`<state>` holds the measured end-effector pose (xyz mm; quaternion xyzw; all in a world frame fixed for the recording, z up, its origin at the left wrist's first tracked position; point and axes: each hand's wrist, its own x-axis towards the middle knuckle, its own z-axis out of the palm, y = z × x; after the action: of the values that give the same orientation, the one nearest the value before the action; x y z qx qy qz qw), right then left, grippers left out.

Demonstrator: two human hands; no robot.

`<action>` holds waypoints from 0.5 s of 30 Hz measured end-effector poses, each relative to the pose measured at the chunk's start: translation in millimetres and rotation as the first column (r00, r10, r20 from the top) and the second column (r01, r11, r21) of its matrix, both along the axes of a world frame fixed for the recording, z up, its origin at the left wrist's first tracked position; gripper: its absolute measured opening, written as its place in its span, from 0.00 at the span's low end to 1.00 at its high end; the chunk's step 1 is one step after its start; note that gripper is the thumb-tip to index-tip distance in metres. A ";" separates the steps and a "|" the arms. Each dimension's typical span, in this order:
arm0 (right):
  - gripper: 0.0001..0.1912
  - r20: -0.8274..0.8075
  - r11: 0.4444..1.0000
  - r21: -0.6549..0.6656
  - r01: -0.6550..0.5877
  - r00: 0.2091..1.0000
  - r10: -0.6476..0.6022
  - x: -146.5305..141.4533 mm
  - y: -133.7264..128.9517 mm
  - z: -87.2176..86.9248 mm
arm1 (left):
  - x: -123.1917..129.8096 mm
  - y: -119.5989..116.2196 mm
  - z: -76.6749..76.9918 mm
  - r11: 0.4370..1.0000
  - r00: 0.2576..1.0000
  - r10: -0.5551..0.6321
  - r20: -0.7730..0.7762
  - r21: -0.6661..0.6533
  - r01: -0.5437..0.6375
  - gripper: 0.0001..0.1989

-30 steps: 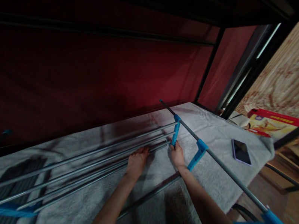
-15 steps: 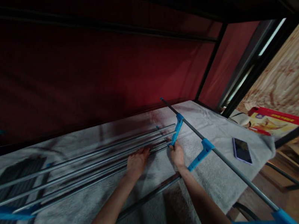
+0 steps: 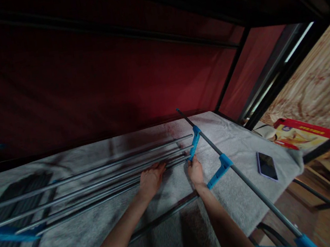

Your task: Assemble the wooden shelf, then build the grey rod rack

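Observation:
Several thin grey metal tubes (image 3: pixel 99 180) run side by side above a pale fuzzy cloth, with a blue plastic bracket (image 3: pixel 13 234) at their left ends. My left hand (image 3: pixel 152 179) is closed around the lower tubes near their right ends. At the end of another blue bracket (image 3: pixel 195 143), my right hand (image 3: pixel 195 171) pinches its near tip beside the tube ends. That bracket and a second blue arm (image 3: pixel 219 173) branch from a long grey pole (image 3: pixel 250 185) slanting across the right side. My fingertips are partly hidden.
A phone (image 3: pixel 267 165) lies on the cloth (image 3: pixel 236 141) at the right. Beyond it is a red and yellow box (image 3: pixel 304 132). More dark tubes (image 3: pixel 23 196) lie at the left. A red sheet (image 3: pixel 114 77) on a dark frame closes off the back.
The slanting pole and its blue brackets have shifted slightly left, toward the tube ends. Both hands keep nearly the same places.

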<state>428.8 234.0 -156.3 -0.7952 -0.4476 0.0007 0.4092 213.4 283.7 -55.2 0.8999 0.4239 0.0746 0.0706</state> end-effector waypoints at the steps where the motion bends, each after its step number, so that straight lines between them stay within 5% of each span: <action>1: 0.19 0.005 1.000 -0.005 0.004 1.000 -0.004 0.2 0.2 -0.7 | 0.1 0.6 -0.4 1.000 1.000 0.001 0.003 -0.005 -0.001 0.21; 15: 0.20 0.001 0.999 -0.024 0.027 1.000 -0.027 -1.2 1.4 -2.7 | -0.1 2.2 -3.7 0.999 1.000 0.010 0.028 -0.043 -0.008 0.21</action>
<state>427.7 235.4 -159.1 -0.8059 -0.4371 0.0004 0.3993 213.2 286.0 -58.9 0.8951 0.4284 0.0786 0.0954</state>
